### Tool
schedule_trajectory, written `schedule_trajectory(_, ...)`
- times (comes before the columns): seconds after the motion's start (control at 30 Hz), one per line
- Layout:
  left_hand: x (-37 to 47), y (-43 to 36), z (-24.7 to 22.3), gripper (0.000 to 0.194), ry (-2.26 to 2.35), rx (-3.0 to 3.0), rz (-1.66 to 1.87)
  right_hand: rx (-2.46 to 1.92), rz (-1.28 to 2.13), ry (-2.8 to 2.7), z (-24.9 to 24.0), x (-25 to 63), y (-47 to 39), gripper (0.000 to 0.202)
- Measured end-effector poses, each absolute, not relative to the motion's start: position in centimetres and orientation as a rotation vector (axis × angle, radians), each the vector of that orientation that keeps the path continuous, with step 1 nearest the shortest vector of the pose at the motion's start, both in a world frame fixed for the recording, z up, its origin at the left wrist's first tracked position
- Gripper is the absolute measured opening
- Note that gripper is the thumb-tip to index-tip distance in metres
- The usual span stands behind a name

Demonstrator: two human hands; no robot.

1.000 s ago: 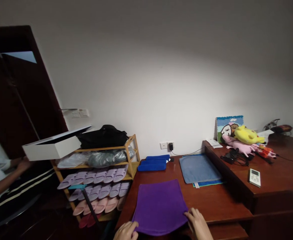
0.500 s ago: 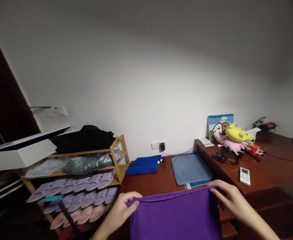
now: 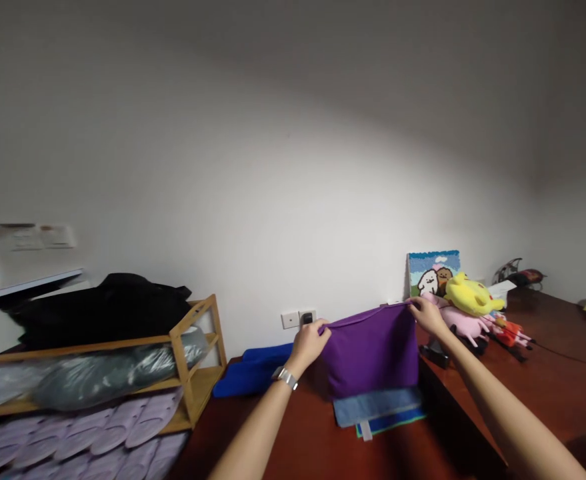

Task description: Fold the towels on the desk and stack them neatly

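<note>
A purple cloth [image 3: 373, 350] hangs stretched between my hands by its top edge. My left hand [image 3: 310, 345] pinches the left corner, and a metal-banded watch [image 3: 285, 378] sits on that wrist. At the right corner, my right hand [image 3: 427, 316] is closed on the edge, close to the plush toys. Below and behind the purple cloth, a grey-blue cloth [image 3: 377, 405] lies flat on the table; its far part is hidden. Under it a blue cloth with a green edge [image 3: 395, 421] and a white tag peeks out.
Folded blue cloths [image 3: 250, 375] lie on the red-brown table [image 3: 297, 440] at left. A wooden shoe rack [image 3: 193, 373] with lilac slippers and a black bag [image 3: 103, 310] stands further left. Yellow and pink plush toys [image 3: 473, 297], a picture [image 3: 433, 270] and cables occupy the raised right surface.
Both hands have moved forward and up with the purple cloth, bringing it from near me to over the grey-blue cloth. The view has shifted right and closer.
</note>
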State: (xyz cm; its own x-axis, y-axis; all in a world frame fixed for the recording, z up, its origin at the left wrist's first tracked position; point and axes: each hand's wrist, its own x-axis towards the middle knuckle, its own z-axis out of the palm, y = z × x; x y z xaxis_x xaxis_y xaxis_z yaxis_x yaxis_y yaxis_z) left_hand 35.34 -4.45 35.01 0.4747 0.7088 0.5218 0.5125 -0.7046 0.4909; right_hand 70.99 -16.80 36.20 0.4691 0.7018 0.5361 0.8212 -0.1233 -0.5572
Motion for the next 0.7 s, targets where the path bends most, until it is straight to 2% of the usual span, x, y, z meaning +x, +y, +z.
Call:
schedule_trajectory(0.1, 37.7, -3.9, 32.3, 0.027, 1.071, 2.514, 1.045, -1.948, -0.205, -1.218, 33.7, 72.9, -14.8, 0.036)
schedule_trajectory(0.2, 38.9, -4.8, 26.7, 0.029, 1.084, 2.570, 0.955, -2.068, -0.185, -1.175, 27.8, 73.2, -14.6, 0.037)
schedule_trajectory(0.3, 39.0, -6.5, 18.5, 0.031, 1.094, 2.607, 0.829, -2.217, -0.106, -1.161, 20.3, 71.4, -15.8, 0.035)
schedule_trajectory(0.4, 38.7, -8.0, 8.8, 0.041, 1.104, 2.667, 0.637, -2.381, 0.027, -1.151, 13.5, 68.7, -17.7, 0.037)
schedule_trajectory(0.5, 38.2, -8.1, 1.3, 0.052, 1.117, 2.707, 0.655, -2.496, 0.126, -1.143, 8.4, 67.1, -19.3, 0.047)
schedule_trajectory(0.57, 37.7, -8.1, -0.9, 0.055, 1.083, 2.753, 0.711, -2.551, 0.161, -1.140, 6.3, 66.6, -19.9, 0.055)
schedule_trajectory(0.7, 35.0, -9.2, -0.6, 0.054, 1.160, 2.770, 0.697, -2.623, -0.055, -1.262, 5.1, 65.2, -19.6, 0.057)
